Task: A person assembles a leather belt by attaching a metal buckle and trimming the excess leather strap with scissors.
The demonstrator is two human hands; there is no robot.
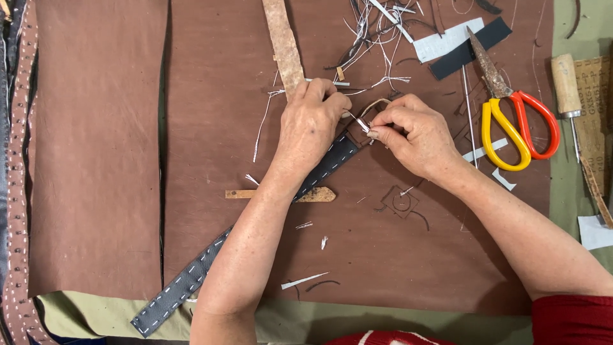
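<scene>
On the brown leather sheet (255, 255), a dark stitched strap (191, 281) runs diagonally up to both hands. Left hand (311, 124) pinches its upper end; right hand (412, 134) pinches a small metal piece (363, 124) there — seemingly mid-stitch or fitting, calling next for a steady, careful pull.
</scene>
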